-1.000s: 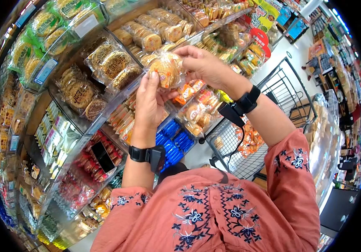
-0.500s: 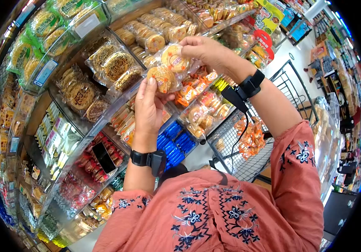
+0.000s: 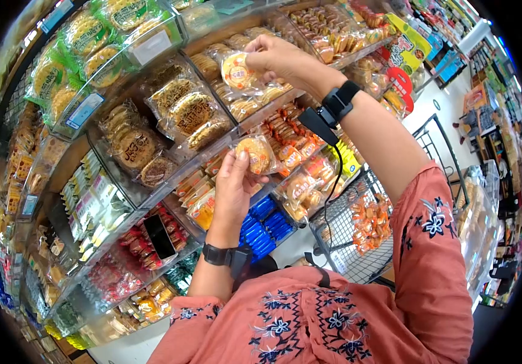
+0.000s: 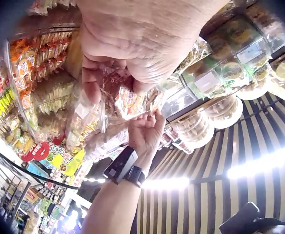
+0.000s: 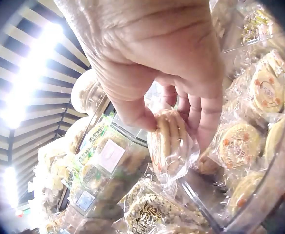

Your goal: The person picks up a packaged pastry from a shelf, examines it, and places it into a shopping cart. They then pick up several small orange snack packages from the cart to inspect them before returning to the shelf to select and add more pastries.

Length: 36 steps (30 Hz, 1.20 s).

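Pinching a cookie packet (image 3: 255, 153) between thumb and fingers with the left hand (image 3: 233, 180), on the near side. Pinching a second packet (image 3: 235, 71) with the right hand (image 3: 278, 59), farther off, over a bin (image 5: 266, 187) of similar cookies. Left, dark-lettered cakes (image 3: 189, 115); near left, a phone (image 3: 159, 236) on red packs (image 3: 133, 247); right, orange packs (image 3: 371, 221) in a cart (image 3: 358, 262).

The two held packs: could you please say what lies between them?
The head view shows biscuits and a clear bin edge between the upper pack in the right hand and the lower pack in the left hand.
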### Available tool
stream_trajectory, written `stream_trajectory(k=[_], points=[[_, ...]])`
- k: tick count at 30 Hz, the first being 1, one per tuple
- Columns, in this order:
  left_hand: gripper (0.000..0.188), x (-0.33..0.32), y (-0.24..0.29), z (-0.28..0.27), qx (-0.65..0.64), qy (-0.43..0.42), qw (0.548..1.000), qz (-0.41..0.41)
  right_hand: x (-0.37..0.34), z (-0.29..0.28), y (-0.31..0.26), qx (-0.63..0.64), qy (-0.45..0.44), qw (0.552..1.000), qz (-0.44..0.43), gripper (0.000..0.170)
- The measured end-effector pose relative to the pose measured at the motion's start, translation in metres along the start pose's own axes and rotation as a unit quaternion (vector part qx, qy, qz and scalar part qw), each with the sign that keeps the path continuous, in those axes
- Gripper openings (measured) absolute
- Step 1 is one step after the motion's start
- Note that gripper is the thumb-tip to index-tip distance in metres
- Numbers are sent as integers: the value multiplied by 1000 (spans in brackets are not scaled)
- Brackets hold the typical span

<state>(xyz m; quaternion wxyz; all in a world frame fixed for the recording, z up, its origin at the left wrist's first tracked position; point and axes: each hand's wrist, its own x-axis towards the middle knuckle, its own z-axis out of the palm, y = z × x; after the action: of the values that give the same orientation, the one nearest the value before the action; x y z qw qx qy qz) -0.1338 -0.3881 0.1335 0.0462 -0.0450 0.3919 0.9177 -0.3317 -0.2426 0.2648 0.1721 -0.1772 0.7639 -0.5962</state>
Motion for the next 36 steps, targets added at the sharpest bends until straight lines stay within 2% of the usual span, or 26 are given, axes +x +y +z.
stream_trajectory(k=[4,5,8,9,12,13,19,22,26,30,36], points=[[30,-5,0,-8,11,18,1000,-10,25,10,2,50,38,997,-50,34],[30,-7,-2,-11,11,19,1000,-14,32,11,4,31,53,997,-48,43],[30,-10,-3,-11,25,26,999,-20,57,27,23,13,111,991,-75,44],[30,-12,-4,-11,31,29,999,-21,54,34,17,-10,126,990,-63,56],[23,-15,-8,-10,20,32,999,-38,57,44,13,-69,81,990,-96,62],[29,-15,-11,-15,29,21,999,-37,55,46,7,-91,85,989,-79,58],[28,-22,-11,-17,36,44,997,-53,96,51,26,-238,126,955,-127,50],[28,-24,-11,-20,47,50,996,-63,105,57,36,-295,104,939,-145,46],[28,-25,-10,-23,56,60,994,-65,110,55,56,-355,103,909,-192,39],[28,-22,-10,-26,58,59,994,-69,111,47,57,-456,62,876,-145,45],[28,-16,-15,-30,62,59,993,-78,120,52,73,-614,90,759,-199,31]])
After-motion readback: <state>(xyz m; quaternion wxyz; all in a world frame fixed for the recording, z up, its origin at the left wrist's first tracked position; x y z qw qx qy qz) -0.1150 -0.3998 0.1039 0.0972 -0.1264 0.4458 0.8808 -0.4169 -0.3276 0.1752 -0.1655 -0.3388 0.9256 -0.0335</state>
